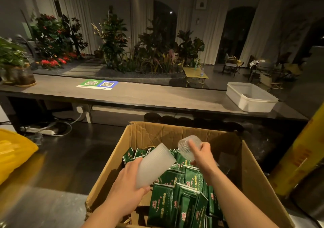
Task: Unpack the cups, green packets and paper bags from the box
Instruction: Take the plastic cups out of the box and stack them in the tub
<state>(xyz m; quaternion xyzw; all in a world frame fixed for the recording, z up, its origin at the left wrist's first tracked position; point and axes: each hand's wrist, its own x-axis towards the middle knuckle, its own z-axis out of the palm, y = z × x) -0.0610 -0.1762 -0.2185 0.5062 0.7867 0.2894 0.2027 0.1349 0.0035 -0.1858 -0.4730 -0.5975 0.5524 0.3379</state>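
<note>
My left hand [128, 180] grips a stack of frosted cups [154, 164], tilted above the open cardboard box [175, 134]. My right hand [204, 155] holds a ribbed clear cup [188, 146] over the same box. Green packets [177, 199] fill its interior. A white tub [250, 97] sits on the worktop [140, 96] beyond.

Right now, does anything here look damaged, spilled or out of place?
The cardboard box is worn: back wall creased, near left corner ragged. The green packets inside lie jumbled at mixed angles. Nothing looks spilled. The left hand holds a cup stack, the right hand a ribbed cup; both look intact.
</note>
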